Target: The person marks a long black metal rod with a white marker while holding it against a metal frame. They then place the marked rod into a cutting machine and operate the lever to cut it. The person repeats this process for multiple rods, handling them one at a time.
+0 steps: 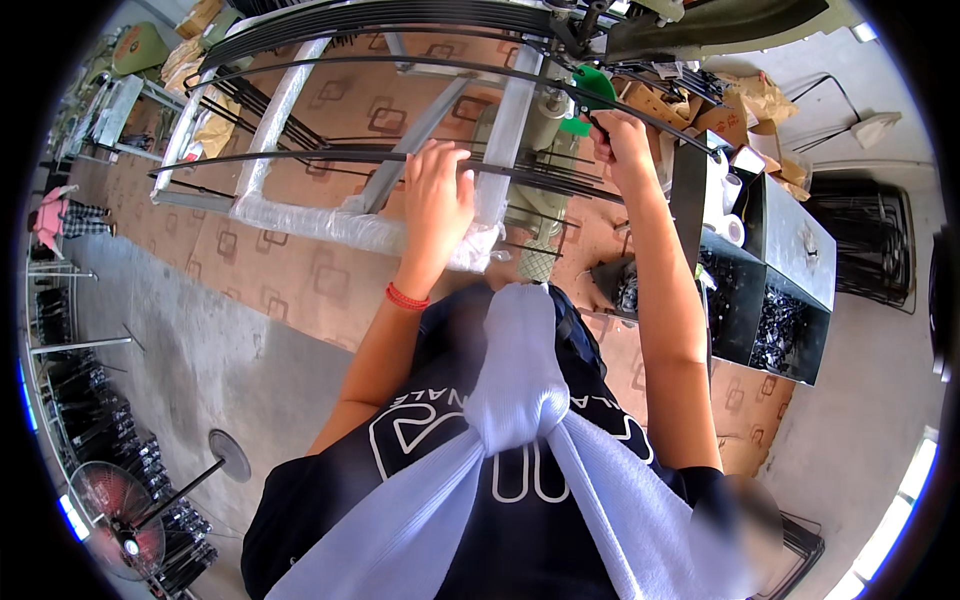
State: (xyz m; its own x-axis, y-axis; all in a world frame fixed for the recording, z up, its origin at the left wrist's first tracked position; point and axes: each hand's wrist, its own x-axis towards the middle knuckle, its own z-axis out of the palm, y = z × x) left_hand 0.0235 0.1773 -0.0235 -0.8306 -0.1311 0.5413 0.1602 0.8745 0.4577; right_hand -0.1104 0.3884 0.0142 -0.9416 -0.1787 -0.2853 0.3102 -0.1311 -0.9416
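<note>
My left hand, with a red cord bracelet at the wrist, lies over a bundle of thin black metal rods. Its fingers are stretched forward and slightly apart. Further right, my right hand is closed at the machine, next to a bright green part. Something dark shows at its fingertips, too hidden to name. Another long black rod arches across the frame beyond both hands. Under the rods stands a metal rack, its bars wrapped in clear plastic film.
More black rods lie along the rack's far side, by the green machine. At right are a metal bin of small dark parts, white rolls and cardboard boxes. A fan and another person are at left.
</note>
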